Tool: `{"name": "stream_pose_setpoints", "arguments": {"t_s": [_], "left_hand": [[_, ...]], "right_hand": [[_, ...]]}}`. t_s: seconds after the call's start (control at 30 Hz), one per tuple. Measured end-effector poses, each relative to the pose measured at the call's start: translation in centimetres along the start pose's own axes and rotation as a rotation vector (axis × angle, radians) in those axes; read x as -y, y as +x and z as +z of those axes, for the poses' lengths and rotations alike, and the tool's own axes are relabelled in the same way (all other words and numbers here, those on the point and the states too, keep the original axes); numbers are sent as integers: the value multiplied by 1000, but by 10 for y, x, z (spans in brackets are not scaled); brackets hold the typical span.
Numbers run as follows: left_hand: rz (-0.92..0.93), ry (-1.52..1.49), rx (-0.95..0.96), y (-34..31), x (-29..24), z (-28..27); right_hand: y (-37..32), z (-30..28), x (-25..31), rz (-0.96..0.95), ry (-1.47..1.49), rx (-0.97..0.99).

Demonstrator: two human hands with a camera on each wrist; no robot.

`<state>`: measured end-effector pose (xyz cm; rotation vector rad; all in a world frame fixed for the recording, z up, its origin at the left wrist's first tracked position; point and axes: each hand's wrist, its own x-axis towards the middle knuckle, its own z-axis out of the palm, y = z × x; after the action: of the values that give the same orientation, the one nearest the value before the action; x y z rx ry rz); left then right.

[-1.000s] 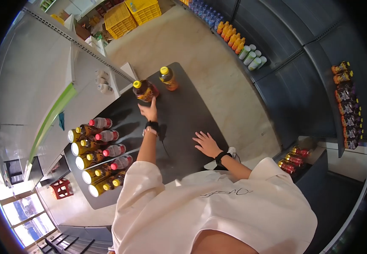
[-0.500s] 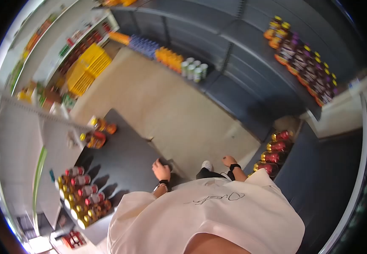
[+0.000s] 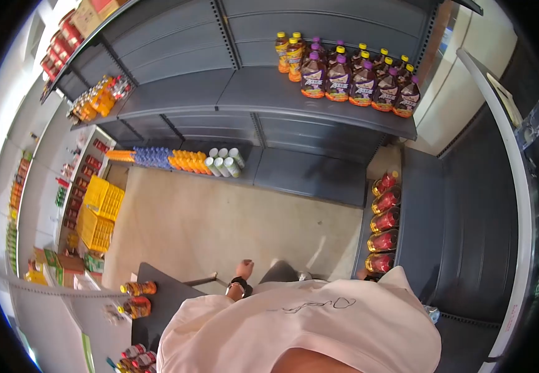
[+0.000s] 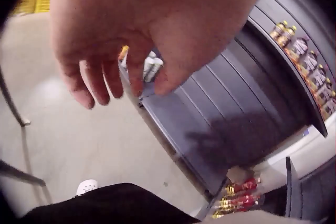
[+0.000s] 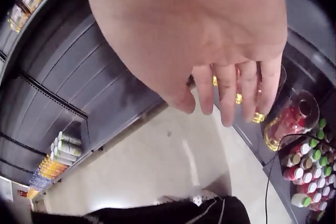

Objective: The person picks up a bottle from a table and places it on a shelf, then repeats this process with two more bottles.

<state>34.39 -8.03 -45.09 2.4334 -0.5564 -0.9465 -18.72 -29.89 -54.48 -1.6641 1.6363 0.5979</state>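
My left hand [image 3: 244, 268] is in the air over the floor in the head view, beside the dark table [image 3: 157, 283]. In the left wrist view that hand [image 4: 142, 29] holds nothing, its fingers loosely bent. Mostly hidden by the sleeve in the head view, my right hand [image 3: 362, 274] is close to the row of red bottles with gold caps [image 3: 384, 222] on the low shelf. The right wrist view shows the right hand [image 5: 205, 40] empty, fingers extended, with red bottles [image 5: 287, 121] behind and beside them.
Purple-capped bottles [image 3: 364, 84] stand on the upper shelf [image 3: 250, 93]. White-green cans [image 3: 224, 163] and orange bottles line the lower shelf. Yellow crates [image 3: 98, 214] sit on the floor at left. Two yellow-capped bottles [image 3: 137, 306] lie within the table's outline, near its far corner.
The view has swung right toward the shelves, and the table has shifted to the lower left. My left hand has left the large yellow-capped bottle by the table's corner; my right hand has moved away from the table.
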Motion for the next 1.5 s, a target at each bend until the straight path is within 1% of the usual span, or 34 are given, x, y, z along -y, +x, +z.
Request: {"name": "stream_pose_setpoints", "arguments": {"t_s": [0.07, 0.1, 0.17, 0.23, 0.27, 0.3, 0.33, 0.4, 0.43, 0.47, 0.5, 0.53, 0.57, 0.6, 0.63, 0.67, 0.7, 0.77, 0.8, 0.87, 0.9, 0.97, 1.0, 1.07, 1.1, 1.17, 1.2, 1.27, 1.33, 1.4, 1.47, 1.5], "left_hand": [[134, 37, 268, 20, -23, 5], [150, 44, 278, 35, -25, 9], [129, 123, 366, 67, -24, 24], [121, 137, 408, 83, -41, 23], [96, 146, 438, 88, -46, 21], [112, 171, 484, 113, -35, 31], [115, 182, 497, 118, -43, 23], [72, 181, 605, 134, -84, 3], [86, 167, 631, 154, -88, 1], [93, 174, 631, 176, -92, -2], [152, 148, 538, 200, -90, -1], [209, 118, 445, 224, -90, 1], [491, 72, 582, 253, -89, -9], [494, 70, 586, 262, -99, -18], [361, -23, 544, 265, -122, -30], [224, -114, 503, 267, -144, -40], [222, -116, 511, 272, -158, -45], [322, -157, 408, 285, -186, -53], [323, -153, 415, 288, -201, -57], [463, -267, 421, 291, -234, -64], [473, -261, 425, 290, -253, -70], [570, -187, 468, 287, -294, -78], [576, -185, 473, 294, -310, -75], [726, -213, 460, 304, -333, -64], [719, -212, 466, 302, -348, -62], [820, -292, 486, 283, -397, -74], [821, -290, 482, 270, -422, -82], [847, -392, 519, 249, -469, -99], [878, -407, 493, 248, -503, -100], [893, -431, 469, 252, -531, -99], [914, -482, 405, 261, -563, -95], [912, -482, 400, 263, -583, -94]], "right_hand": [[-5, 23, 14, -35, 2, 84], [-5, 30, 26, -58, 8, 111], [-1, 35, 53, -103, 39, 145], [7, 30, 82, -131, 70, 136], [10, 27, 95, -131, 90, 114], [13, 15, 109, -129, 124, 67], [16, 4, 124, -119, 166, -3], [18, -32, 162, -120, 250, -150], [28, -44, 177, -108, 285, -144], [40, -56, 194, -100, 320, -140], [49, -74, 217, -100, 326, -147], [52, -91, 242, -140, 306, -126], [55, -99, 263, -178, 283, -102], [76, -96, 280, -220, 280, -146], [98, -93, 295, -259, 274, -191], [100, -103, 316, -345, 267, -219], [99, -116, 343, -431, 262, -246], [93, -135, 387, -472, 514, -182], [89, -147, 405, -465, 519, -183], [83, -171, 439, -515, 505, -237], [75, -185, 453, -513, 513, -246], [51, -217, 476, -713, 769, -342], [40, -234, 488, -710, 771, -349], [20, -264, 506, -691, 793, -410], [13, -277, 512, -683, 794, -405], [8, -304, 521, -746, 832, -445], [8, -316, 522, -750, 833, -443], [12, -340, 527, -800, 868, -450], [17, -371, 531, -860, 934, -471], [22, -397, 528, -817, 964, -511], [30, -424, 527, -844, 987, -506], [29, -439, 528, -864, 947, -503]]}}
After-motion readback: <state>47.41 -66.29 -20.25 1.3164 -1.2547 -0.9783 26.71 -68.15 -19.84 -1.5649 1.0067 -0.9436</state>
